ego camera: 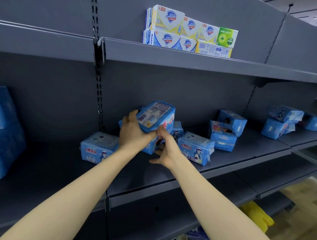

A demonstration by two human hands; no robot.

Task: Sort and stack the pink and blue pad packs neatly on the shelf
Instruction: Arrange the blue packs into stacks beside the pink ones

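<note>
Pad packs [224, 133], all blue as far as visible, lie loose along the grey shelf [174, 175], some to the left of the fingers and more to their right. One flat pack [99, 148] rests just left of the left wrist, and another flat pack [195, 148] lies just right of the right hand. The held pack [156, 116] is raised and tilted, barcode face up, above a lower pack [150, 148] that sits directly under the fingers. The step in hand appears to be seating the held pack squarely on the lower one. Level it first, align its long edges with the pack beneath, lower it flat, and release only once it rests fully; soft wrapping will likely slide if set down askew. The left hand [132, 131] is extended with the forearm straight, thumb over the pack's left end and fingers [151, 133] curled under its near edge, clamped on it. The right hand [167, 150] sits lower, fingertips [161, 131] touching the held pack's near bottom edge, thumb spread well clear, gripping nothing.
</note>
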